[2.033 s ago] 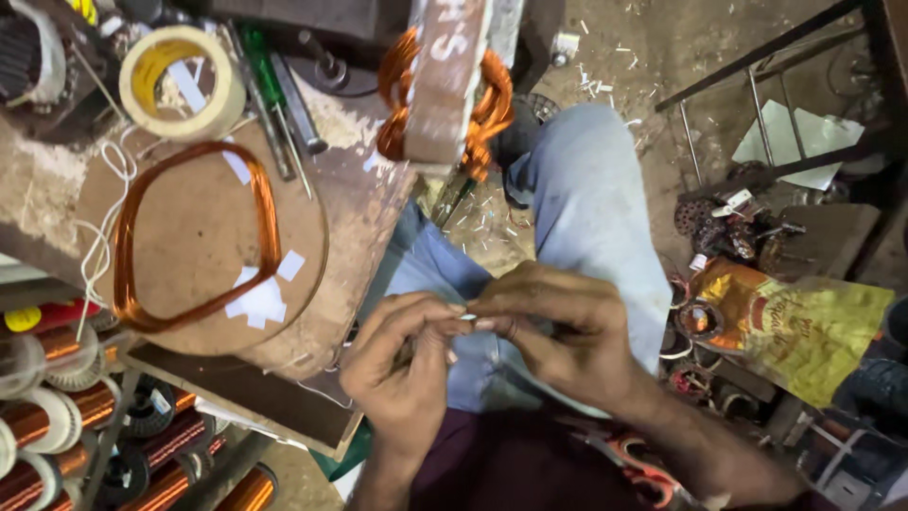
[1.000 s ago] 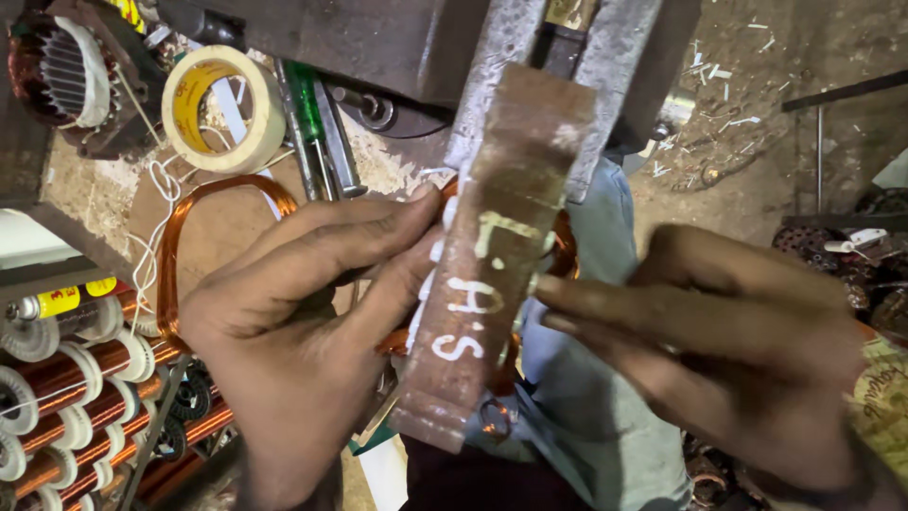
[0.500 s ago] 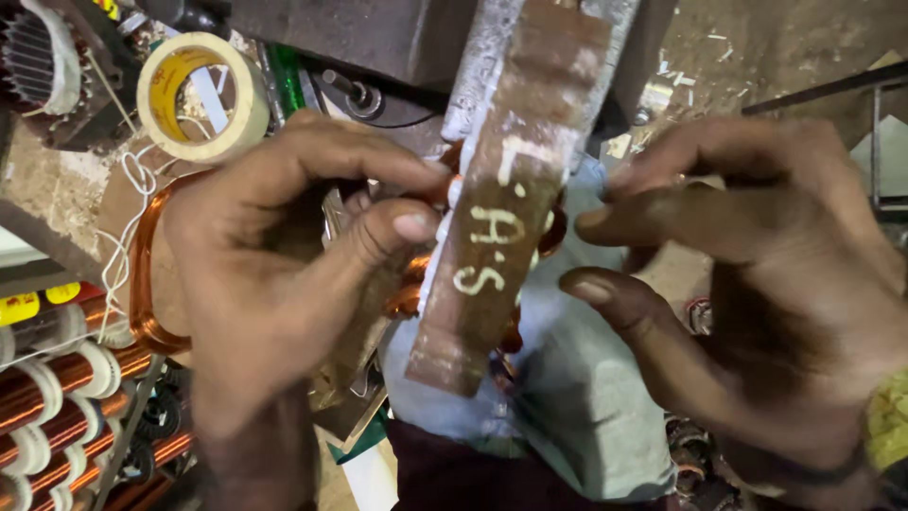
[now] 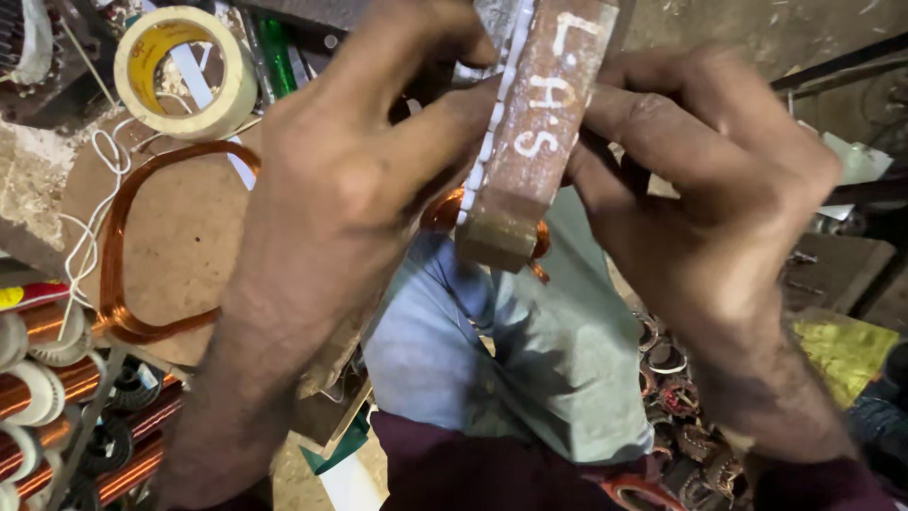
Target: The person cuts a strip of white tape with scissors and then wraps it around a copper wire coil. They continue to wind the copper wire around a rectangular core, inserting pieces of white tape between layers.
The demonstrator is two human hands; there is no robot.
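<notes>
A rusty brown metal bar [image 4: 534, 132] with chalk marks hangs down in the middle of the head view. My left hand [image 4: 350, 180] presses its thumb against the bar's left edge, where a strip of white material [image 4: 487, 142] runs along it. My right hand [image 4: 700, 189] grips the bar from the right side with its fingers. Copper wire windings [image 4: 539, 241] show just behind the bar's lower end. My knees in light blue trousers [image 4: 511, 360] lie below.
A copper wire coil loop [image 4: 118, 255] lies on a wooden board [image 4: 189, 237] at left, with a roll of pale tape [image 4: 184, 71] and a green-handled tool [image 4: 276, 52] behind it. Copper wire spools [image 4: 38, 378] fill the lower left. Scrap parts [image 4: 672, 378] litter the floor at right.
Both hands rose from my lap to the hanging bar and closed in on it. The view has moved closer, and the left thumb now presses the white strip at the bar's edge.
</notes>
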